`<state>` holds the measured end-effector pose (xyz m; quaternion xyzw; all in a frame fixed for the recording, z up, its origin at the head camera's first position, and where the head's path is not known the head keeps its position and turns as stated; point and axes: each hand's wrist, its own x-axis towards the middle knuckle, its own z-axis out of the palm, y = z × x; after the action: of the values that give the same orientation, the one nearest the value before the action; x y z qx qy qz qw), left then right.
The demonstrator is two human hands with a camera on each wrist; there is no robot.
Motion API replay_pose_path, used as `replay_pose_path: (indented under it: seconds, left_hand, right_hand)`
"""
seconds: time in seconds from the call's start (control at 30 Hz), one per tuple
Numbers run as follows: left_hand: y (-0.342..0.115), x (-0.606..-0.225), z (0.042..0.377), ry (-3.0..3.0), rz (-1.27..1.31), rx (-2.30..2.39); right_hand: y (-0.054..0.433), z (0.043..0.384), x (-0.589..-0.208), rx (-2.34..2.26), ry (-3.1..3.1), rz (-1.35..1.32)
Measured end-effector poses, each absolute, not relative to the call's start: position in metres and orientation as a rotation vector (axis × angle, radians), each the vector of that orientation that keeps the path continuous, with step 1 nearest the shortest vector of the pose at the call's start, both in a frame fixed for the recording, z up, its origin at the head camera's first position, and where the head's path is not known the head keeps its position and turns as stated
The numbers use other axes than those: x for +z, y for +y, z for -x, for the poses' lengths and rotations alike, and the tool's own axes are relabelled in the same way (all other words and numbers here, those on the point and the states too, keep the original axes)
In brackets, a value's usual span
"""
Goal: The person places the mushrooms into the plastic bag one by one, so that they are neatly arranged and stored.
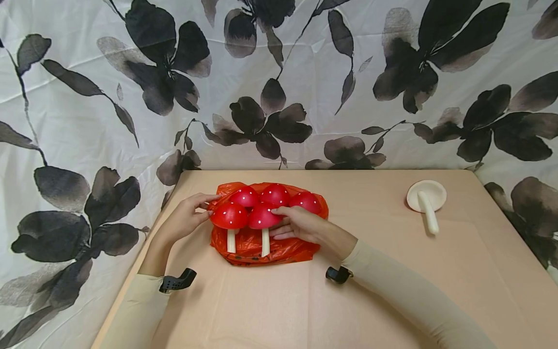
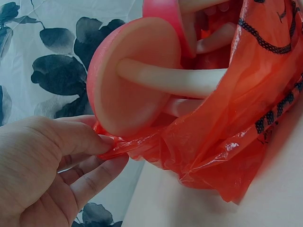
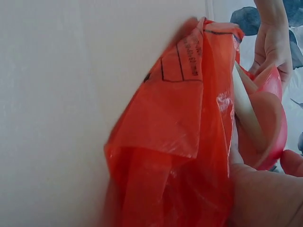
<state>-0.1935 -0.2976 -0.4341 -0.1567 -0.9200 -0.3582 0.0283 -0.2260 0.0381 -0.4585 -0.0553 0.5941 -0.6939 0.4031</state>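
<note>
A red plastic bag (image 1: pixel 289 254) lies on the table, holding several toy mushrooms with red, white-dotted caps and pale stems. At its left edge my left hand (image 1: pixel 186 219) pinches the film between thumb and fingers, right beside the front-left mushroom (image 1: pixel 228 216); the left wrist view shows the gathered plastic (image 2: pixel 113 146) at the fingertips. My right hand (image 1: pixel 302 225) grips the front-right mushroom (image 1: pixel 261 218), its thumb on the cap and the other fingers beside the stem. Behind these two, more caps (image 1: pixel 274 195) sit close together. The bag hides part of my right hand in its wrist view.
On the right of the table (image 1: pixel 383 281) lies a cream mushroom-shaped piece (image 1: pixel 427 196), its stem towards me. A white cloth (image 1: pixel 331 131) with dark flowers hangs behind the table and down its left side. Both wrists wear black bands (image 1: pixel 178 281).
</note>
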Motion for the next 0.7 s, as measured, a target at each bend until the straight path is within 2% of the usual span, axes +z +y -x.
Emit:
replay_pose_path:
  seconds: [0.5, 0.7]
  left_hand:
    - [-0.295, -0.432, 0.193, -2.864, 0.466, -1.105]
    - [-0.296, -0.433, 0.192, -2.851, 0.481, -1.103]
  right_hand:
    - [0.052, 0.225, -0.45, -1.42, 1.861, 0.36]
    - [0.07, 0.219, -0.438, -1.085, 2.176, 0.666]
